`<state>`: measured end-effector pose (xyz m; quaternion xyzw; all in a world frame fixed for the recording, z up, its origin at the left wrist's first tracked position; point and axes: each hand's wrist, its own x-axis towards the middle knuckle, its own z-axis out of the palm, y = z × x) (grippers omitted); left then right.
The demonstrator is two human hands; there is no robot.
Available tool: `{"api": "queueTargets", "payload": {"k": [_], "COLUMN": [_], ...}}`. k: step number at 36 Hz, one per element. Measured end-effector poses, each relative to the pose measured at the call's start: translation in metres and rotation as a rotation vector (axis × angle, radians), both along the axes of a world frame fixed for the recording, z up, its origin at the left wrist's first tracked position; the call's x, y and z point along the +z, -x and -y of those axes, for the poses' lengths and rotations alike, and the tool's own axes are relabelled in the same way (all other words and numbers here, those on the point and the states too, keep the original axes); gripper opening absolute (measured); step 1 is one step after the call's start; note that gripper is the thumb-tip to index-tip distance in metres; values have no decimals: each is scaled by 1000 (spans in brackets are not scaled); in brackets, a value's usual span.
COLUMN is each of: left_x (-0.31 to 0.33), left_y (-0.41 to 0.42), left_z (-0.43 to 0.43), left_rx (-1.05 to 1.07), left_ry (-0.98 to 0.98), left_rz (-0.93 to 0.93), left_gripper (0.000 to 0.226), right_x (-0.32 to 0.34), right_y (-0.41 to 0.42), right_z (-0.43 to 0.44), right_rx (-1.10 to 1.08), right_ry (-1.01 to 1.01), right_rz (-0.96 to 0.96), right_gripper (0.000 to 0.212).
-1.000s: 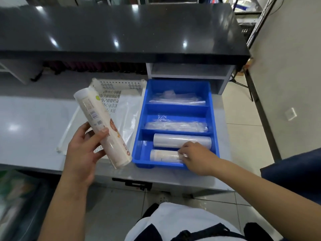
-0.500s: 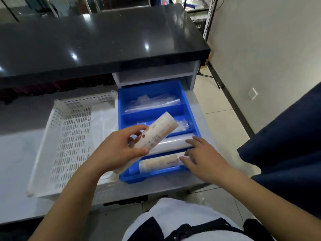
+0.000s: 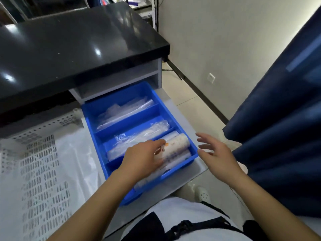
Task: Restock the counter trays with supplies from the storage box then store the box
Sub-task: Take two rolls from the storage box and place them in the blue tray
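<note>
A blue divided tray sits on the grey counter under the black top. Its two far compartments hold clear plastic packs. The near compartment holds white rolls, and my left hand lies on top of a printed white roll there, fingers wrapped over it. Two more rolls lie beneath and beside it. My right hand hovers just past the tray's right edge, fingers spread, holding nothing. The white perforated storage box stands to the left with a clear plastic sheet inside.
A glossy black countertop overhangs the grey counter, with an open grey shelf behind the tray. A dark blue chair stands close on the right. Tiled floor and a wall with a socket lie beyond.
My left hand carried the printed roll from above the white box down into the tray's near compartment. My right hand lifted off the rolls and moved out to the right. The camera swung left.
</note>
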<state>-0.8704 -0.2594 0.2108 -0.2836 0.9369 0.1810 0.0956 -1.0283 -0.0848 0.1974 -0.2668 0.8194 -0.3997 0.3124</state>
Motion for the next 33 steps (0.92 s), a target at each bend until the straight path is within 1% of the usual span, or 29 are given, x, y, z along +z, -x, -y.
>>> {"api": "queueTargets", "payload": {"k": [4, 5, 7, 9, 12, 14, 16, 19, 22, 24, 28, 33], "left_x": [-13, -14, -10, 2, 26, 31, 27, 20, 12, 5, 5, 2], "left_y": [1, -1, -10, -23, -49, -71, -89, -97, -87, -78, -59, -47], "left_z": [0, 0, -1, -4, -11, -15, -18, -20, -17, -14, -17, -21], "left_rx": [17, 33, 129, 337, 780, 975, 1107, 1221, 1287, 1325, 1334, 1305], "left_ry": [-36, -68, -172, -348, -812, -1025, -1185, -1364, -1398, -1412, -1432, -1393], "left_rz": [-52, -88, -223, -406, -666, -800, -852, -799, -745, -722, -705, -698], "left_gripper": [55, 55, 55, 53, 47, 45, 45, 53, 66, 70, 51, 52], "right_x": [1, 1, 1, 2, 7, 10, 12, 15, 17, 18, 17, 18], "right_y": [-11, -13, -15, -15, -12, -10, -7, -2, 5, 12, 24, 35], "right_z": [6, 7, 10, 12, 18, 23, 29, 35, 40, 42, 45, 49], "right_rx": [5, 6, 15, 38, 60, 53, 46, 84, 121, 138, 188, 251], "right_ry": [-31, -37, -47, -62, -68, -72, -95, -149, -213, -242, -254, -249], "right_rz": [7, 0, -1, 3, 6, 10, -11, -10, 4, 3, 44, 131], "right_gripper": [46, 46, 46, 48, 46, 46, 44, 47, 52, 52, 50, 46]}}
